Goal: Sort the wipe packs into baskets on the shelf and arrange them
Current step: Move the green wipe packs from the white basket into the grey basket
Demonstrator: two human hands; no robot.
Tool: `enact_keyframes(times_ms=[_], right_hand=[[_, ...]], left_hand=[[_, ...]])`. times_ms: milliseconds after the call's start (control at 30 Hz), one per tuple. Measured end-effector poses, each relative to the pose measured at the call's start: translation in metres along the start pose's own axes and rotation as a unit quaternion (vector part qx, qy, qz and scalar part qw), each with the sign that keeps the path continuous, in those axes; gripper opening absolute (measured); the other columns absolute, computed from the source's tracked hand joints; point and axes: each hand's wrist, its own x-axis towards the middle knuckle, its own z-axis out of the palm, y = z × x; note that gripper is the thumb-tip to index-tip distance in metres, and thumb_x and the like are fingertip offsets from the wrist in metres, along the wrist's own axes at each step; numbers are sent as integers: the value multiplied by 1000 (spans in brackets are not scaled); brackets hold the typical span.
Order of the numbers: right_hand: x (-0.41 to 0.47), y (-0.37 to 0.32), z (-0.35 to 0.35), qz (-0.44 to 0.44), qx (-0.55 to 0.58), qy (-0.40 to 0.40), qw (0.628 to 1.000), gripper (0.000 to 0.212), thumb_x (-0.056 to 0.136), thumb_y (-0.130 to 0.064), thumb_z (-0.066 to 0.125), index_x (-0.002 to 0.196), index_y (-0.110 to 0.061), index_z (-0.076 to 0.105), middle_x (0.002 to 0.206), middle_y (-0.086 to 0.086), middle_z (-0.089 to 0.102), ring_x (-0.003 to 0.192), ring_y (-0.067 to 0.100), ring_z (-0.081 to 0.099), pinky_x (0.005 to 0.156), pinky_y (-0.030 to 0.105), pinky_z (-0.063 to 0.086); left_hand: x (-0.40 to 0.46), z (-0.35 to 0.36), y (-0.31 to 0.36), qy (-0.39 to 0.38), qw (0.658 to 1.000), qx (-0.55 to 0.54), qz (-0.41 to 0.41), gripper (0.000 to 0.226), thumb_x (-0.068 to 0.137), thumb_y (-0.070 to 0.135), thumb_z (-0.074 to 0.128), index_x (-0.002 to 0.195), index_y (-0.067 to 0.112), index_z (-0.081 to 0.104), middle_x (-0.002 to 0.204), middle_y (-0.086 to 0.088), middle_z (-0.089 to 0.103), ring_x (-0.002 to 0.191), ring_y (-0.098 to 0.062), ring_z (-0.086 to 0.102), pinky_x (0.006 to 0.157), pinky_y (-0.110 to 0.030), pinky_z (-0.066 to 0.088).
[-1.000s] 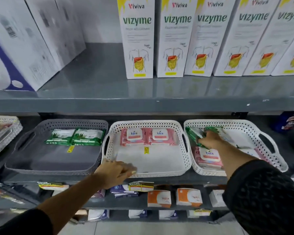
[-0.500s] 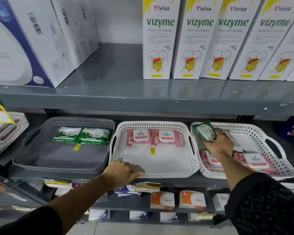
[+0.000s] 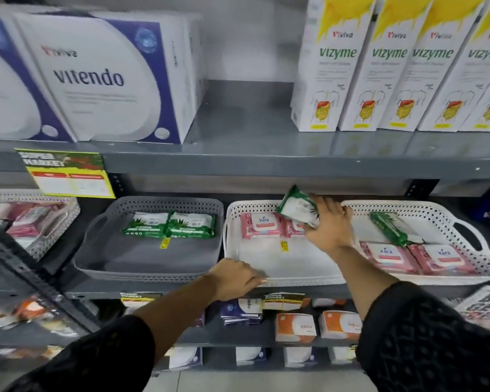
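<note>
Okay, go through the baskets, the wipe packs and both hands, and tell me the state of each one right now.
Grey basket: two green packs side by side at the back.
Middle white basket: pink packs at the back, front bare.
Right white basket: one green pack tilted, two pink packs in front.
Right hand: holds a green pack above the middle white basket.
Left hand: rests on the middle white basket's front rim.
</note>
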Motion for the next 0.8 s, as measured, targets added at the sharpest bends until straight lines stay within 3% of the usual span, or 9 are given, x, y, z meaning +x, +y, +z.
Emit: enact_keyframes(times_ms=[167,267,400,567,633,733,800], right_hand=[[-10,-66,24,-37,33,-24,998,79,67,-37,77,137,-22,46,122,12,60,111,36,55,95,50,36],[-11,-106,42,-63,33,-30,997,78,66,-39,76,137,-22,47,117,9,61,105,32,56,92,46,34],[-5,-167,60,-115,63,-25,991,76,65,-38,72,136,-23,47,117,6,60,105,30,56,94,43,33],[11,-244,78,-173,60,-53,982,78,62,-40,70,135,-22,48,119,6,61,111,29,55,97,42,33],[13,-272,89,-197,71,-99,973,80,63,-39,72,137,-22,47,126,6,59,118,29,52,100,43,30],[11,-306,103,-209,74,-167,961,86,69,-42,75,145,-24,38,138,5,52,127,26,46,104,40,25],[9,-326,113,-207,74,-195,956,92,72,-46,77,148,-25,31,143,7,50,130,26,45,106,40,24]], left_hand=[[-52,14,-47,69,998,9,11,45,99,43,30,129,16,49,133,-10,53,123,-27,46,104,-36,34],[-97,24,-83,122,991,17,-48,50,95,46,35,136,20,42,142,-5,47,123,-24,47,101,-37,40],[-160,32,-132,152,974,19,-168,50,89,60,35,110,23,62,100,-2,70,86,-27,66,74,-36,52],[-223,34,-181,192,947,92,-241,56,78,76,40,78,27,67,62,4,69,54,-20,66,51,-26,51],[-233,35,-190,182,943,90,-265,53,74,75,43,76,27,65,61,2,68,56,-22,67,56,-28,52],[-234,36,-195,123,949,63,-282,53,79,73,45,89,25,65,81,0,72,81,-24,67,84,-35,47],[-233,37,-194,100,950,47,-291,49,83,69,47,94,24,63,89,1,71,90,-22,64,94,-37,40]])
